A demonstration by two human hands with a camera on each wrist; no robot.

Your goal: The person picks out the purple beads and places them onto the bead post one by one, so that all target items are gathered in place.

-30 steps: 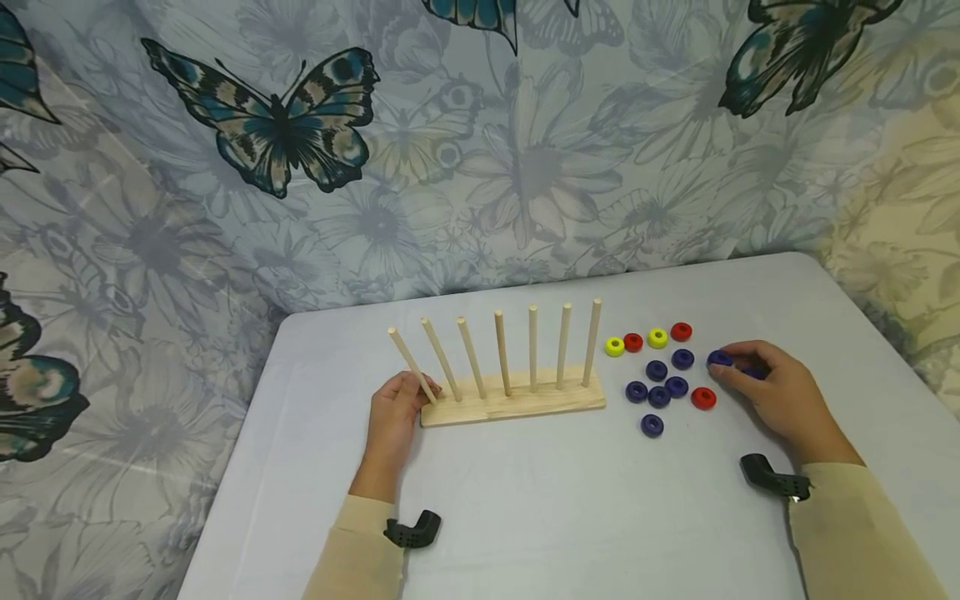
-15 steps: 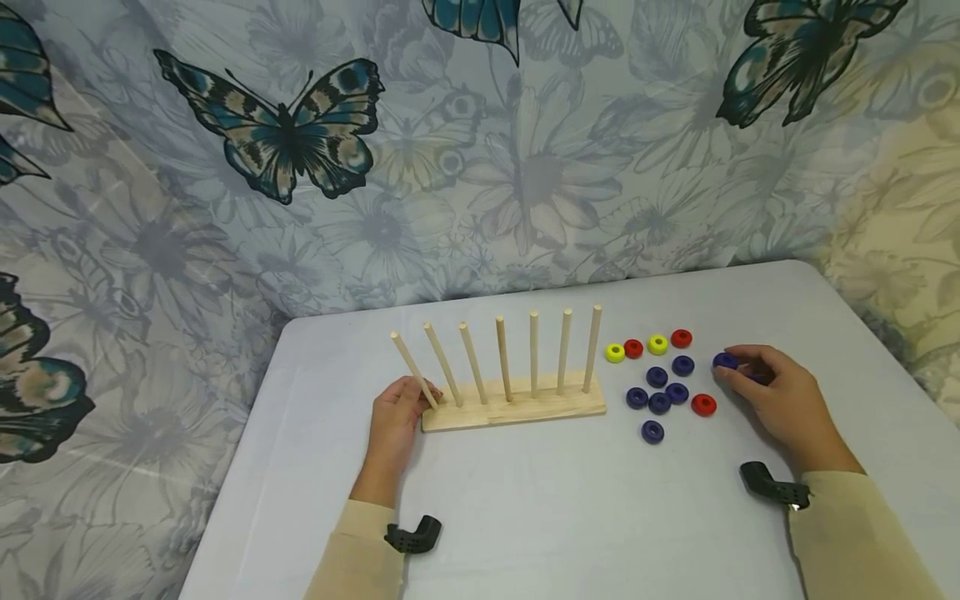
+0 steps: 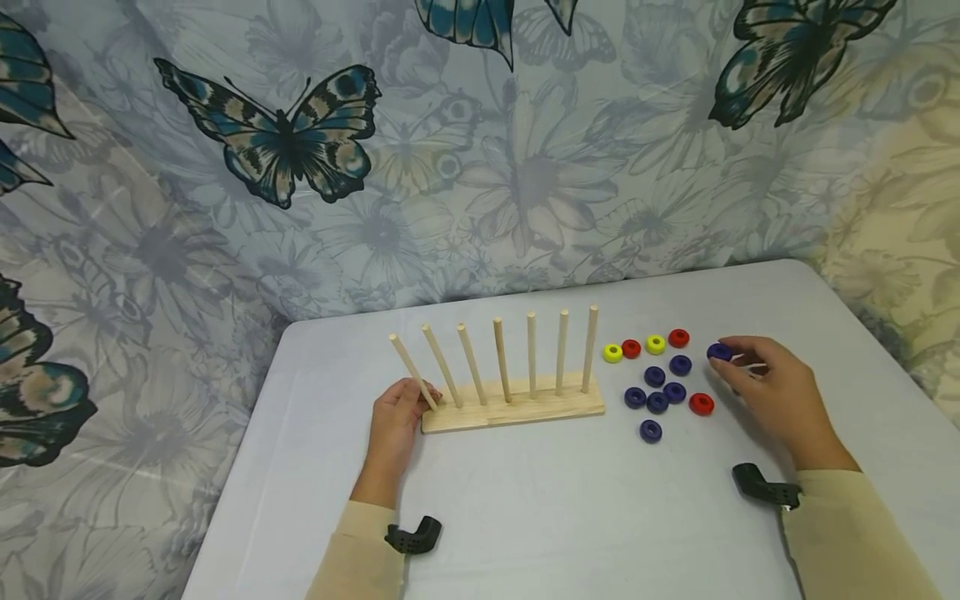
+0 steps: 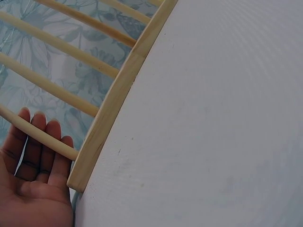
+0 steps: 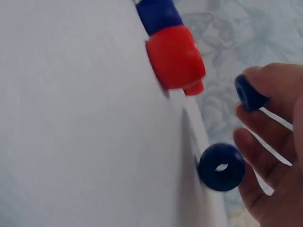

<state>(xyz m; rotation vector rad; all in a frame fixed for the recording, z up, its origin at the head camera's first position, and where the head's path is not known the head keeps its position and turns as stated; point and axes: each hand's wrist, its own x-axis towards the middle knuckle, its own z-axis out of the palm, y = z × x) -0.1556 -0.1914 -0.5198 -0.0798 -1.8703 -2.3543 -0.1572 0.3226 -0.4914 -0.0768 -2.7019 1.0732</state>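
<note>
In the head view my left hand is at the left end of a wooden peg rack. The left wrist view shows its fingers extended behind the end peg, palm toward the camera. At the right, my right hand pinches a dark blue ring between thumb and forefinger. A second blue ring appears beside its lower fingers in the right wrist view. All the pegs are bare.
Left of the right hand lie several blue rings, a red ring nearest that hand, and, farther back, yellow rings and more red rings. A white table carries everything, against a butterfly-patterned wall covering.
My right hand has shifted slightly up and to the left, still pinching the blue ring. My left hand and the peg rack stay in place; the head view has tilted a little.
</note>
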